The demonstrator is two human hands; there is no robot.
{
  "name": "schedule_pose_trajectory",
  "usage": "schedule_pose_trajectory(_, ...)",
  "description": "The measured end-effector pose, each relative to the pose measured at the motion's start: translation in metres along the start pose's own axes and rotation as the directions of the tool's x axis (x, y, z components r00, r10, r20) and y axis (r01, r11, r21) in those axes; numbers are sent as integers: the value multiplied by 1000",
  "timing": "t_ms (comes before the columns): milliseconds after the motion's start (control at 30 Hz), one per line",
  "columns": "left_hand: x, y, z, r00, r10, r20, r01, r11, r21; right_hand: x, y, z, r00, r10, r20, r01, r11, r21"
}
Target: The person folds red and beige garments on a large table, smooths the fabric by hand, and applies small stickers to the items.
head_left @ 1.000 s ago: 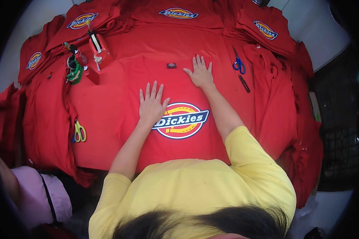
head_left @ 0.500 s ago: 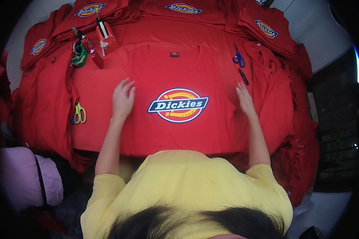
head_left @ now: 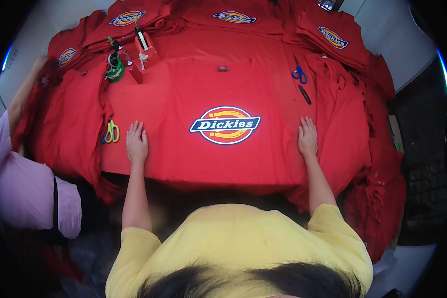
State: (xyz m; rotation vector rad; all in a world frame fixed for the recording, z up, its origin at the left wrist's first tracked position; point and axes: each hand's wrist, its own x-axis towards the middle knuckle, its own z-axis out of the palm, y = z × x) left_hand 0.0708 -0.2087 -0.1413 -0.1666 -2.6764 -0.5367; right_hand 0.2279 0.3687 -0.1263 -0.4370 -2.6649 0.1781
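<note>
A red sleeveless shirt [head_left: 184, 104] lies spread on the red-covered table, its neck opening and small label toward the far side. Its chest bears a large printed logo in white, navy and yellow. My left hand [head_left: 137, 142] rests flat with outstretched fingers on the red cloth beside the shirt's left edge. On the other side, my right hand [head_left: 308, 137] lies palm down along the shirt's right edge, fingers straight. Neither hand holds anything. Yellow-handled scissors [head_left: 112, 132] lie just left of my left hand. Black thread snips [head_left: 304, 94] are beyond my right hand.
Blue-handled scissors [head_left: 299, 74] lie above the snips. A green tape dispenser [head_left: 115, 68] and a red one [head_left: 145, 45] stand at the far left. Stacked red shirts [head_left: 233, 26] ring the table. A person in pink [head_left: 27, 191] reaches along the left side.
Both my hands have come nearer to me and settled flat beside the shirt. The view has shifted slightly. The person in pink now shows an arm stretched toward the stacks at far left.
</note>
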Motion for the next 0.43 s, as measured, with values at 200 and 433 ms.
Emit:
schedule_pose_trajectory(200,4,-1,4,1000,-19,-7,19,1000,23,0,5,8,999,-15,-51,12,999,-49)
schedule_pose_trajectory(433,1,-4,3,999,-41,23,40,998,45,-4,0,9,998,43,-55,-46,997,-59)
